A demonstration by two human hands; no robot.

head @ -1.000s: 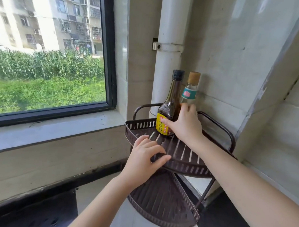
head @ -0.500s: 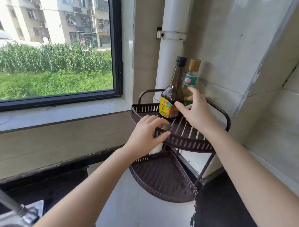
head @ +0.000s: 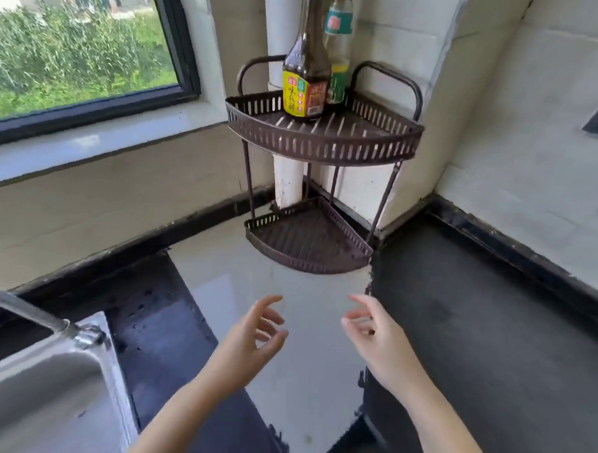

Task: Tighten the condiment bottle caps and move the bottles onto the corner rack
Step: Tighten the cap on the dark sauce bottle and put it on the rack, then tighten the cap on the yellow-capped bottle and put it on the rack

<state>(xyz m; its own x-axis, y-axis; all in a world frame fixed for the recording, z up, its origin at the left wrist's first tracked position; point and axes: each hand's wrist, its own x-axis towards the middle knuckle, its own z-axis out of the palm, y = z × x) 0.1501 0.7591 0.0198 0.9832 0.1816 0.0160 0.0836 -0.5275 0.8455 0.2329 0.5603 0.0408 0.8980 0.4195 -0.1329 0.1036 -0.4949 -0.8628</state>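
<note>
Low over the bench [head: 304,315], the left hand [head: 251,340] and right hand [head: 375,335] hung apart, fingers [head: 270,302] loosely spread, holding nothing. Beyond them the rack [head: 323,147] stood in the corner, lower shelf bare. On its upper shelf the dark bottle [head: 306,76] stood upright, touching the clear bottle [head: 337,56] behind it. The caps were cut off from view, so their tightness could not be judged. Placement looked done; a careful finish would be checking each cap by hand.

Daylit black-framed window [head: 91,80] showed greenery; white pipe [head: 287,181] stood in tiled corner; dark countertop [head: 491,337]; steel sink [head: 44,386] lower left.
</note>
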